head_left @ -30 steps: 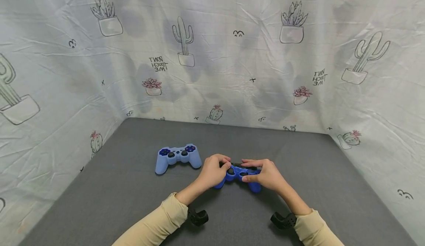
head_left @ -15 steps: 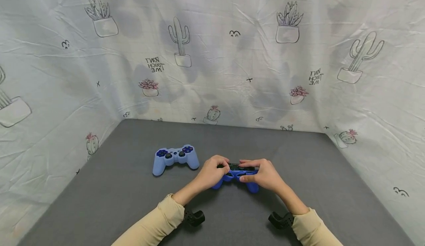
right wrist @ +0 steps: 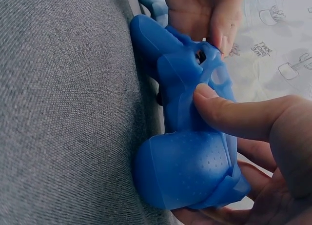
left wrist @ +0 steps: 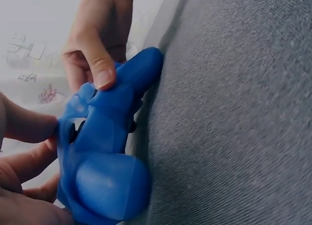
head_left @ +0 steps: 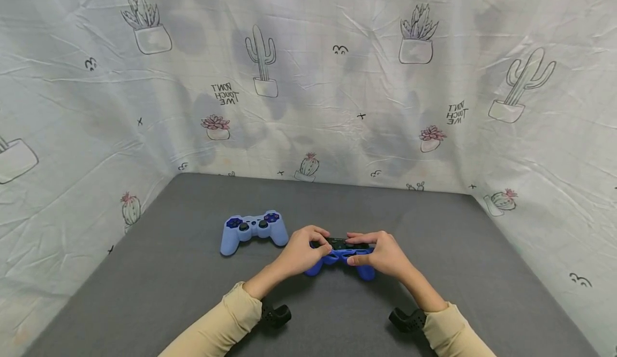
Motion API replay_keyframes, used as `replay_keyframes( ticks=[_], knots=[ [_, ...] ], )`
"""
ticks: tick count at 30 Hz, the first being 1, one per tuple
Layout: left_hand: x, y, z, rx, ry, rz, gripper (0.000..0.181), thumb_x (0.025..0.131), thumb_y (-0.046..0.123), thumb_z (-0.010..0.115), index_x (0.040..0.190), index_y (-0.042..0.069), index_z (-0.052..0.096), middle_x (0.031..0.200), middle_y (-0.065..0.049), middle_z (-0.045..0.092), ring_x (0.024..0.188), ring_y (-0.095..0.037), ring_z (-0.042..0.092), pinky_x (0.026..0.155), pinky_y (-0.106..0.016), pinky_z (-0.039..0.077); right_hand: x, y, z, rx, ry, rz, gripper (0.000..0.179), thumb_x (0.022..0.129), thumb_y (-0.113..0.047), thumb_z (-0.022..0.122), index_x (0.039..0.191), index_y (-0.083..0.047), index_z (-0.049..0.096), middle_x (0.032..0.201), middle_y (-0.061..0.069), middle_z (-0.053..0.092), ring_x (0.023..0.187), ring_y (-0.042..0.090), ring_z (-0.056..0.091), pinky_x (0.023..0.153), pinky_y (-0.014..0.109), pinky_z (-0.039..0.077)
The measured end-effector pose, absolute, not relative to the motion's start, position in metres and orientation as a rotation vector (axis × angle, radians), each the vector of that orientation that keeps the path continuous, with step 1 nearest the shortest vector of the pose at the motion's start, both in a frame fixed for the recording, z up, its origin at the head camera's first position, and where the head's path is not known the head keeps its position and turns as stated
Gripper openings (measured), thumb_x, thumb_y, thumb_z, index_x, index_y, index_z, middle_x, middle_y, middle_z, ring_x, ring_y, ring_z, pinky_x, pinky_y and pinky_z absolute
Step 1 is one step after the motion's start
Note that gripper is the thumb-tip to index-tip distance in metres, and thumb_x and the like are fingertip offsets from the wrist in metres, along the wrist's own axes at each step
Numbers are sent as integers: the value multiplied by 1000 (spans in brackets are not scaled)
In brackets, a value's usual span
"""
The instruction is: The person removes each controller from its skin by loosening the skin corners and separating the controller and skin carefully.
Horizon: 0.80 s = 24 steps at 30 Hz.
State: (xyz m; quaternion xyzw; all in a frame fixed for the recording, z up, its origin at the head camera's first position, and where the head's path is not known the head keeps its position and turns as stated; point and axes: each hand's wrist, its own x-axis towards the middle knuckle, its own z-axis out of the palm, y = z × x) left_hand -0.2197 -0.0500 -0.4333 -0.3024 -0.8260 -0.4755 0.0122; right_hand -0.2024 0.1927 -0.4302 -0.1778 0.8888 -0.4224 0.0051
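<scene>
A black game controller (head_left: pixel 339 243) with a bright blue silicone cover (head_left: pixel 366 272) is held between both hands, low over the grey table. Its dark upper part shows bare behind the cover's edge. My left hand (head_left: pixel 300 251) pinches the cover at the left end, thumb and fingertips together near the upper edge. At the other end my right hand (head_left: pixel 384 255) grips, thumb on the near face (right wrist: pixel 209 95) and fingers over the far edge. In the right wrist view the cover looks loose and folded by that hand's fingers. A dark thumbstick (left wrist: pixel 74 132) lies beside an opening in the cover.
A light blue controller (head_left: pixel 254 228) with dark blue buttons and black sticks lies on the grey tabletop (head_left: pixel 193 293), left of the hands. Behind the table and at both sides hangs a pale cloth (head_left: pixel 308 78) printed with cacti.
The blue cover's upper edge has come down toward the near side, and more of the controller's black part shows. My left hand has shifted slightly left; the right hand stays at its end.
</scene>
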Motion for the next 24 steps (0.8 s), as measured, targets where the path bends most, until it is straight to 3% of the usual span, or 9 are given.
replay_keyframes(
  ticks=[15,24],
  knots=[
    [-224,-57,-425,-1104,-2655,-1331,13,93,17,68,85,14,78,113,-4,66,109,-21,58,89,-43,46,-203,192,-432,-557,2808,-1293,41,75,-30,87,113,-17,76,127,0,64,126,31,51,93,51,44],
    [-223,-56,-422,-1156,-2671,-1269,13,93,16,69,93,8,79,109,-2,67,106,-21,59,89,-41,47,-203,193,-432,-565,2809,-1304,41,75,-31,87,113,-17,76,127,0,64,126,32,51,96,55,42]
  ],
)
